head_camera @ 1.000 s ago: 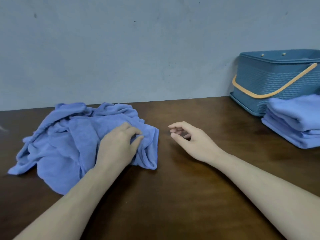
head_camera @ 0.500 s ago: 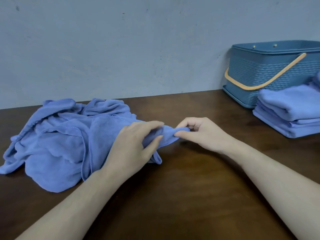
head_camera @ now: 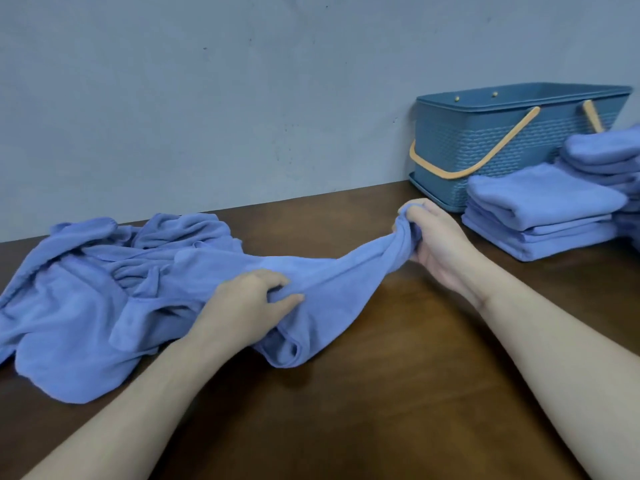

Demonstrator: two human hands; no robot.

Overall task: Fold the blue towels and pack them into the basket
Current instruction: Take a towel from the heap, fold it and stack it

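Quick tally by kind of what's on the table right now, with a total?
Basket: 1
Stacks of folded towels: 2, the near stack and the far stack at the right edge
Heap of unfolded towels: 1, with the stretched towel held by the left hand and right hand
Total: 4

wooden table (head_camera: 381,393), towels (head_camera: 86,306), basket (head_camera: 485,150)

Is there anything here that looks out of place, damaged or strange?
Nothing stands out. The crumpled towels on the table simply await folding; both hands grip one. The folded stacks are neat and the basket stands upright, undamaged.
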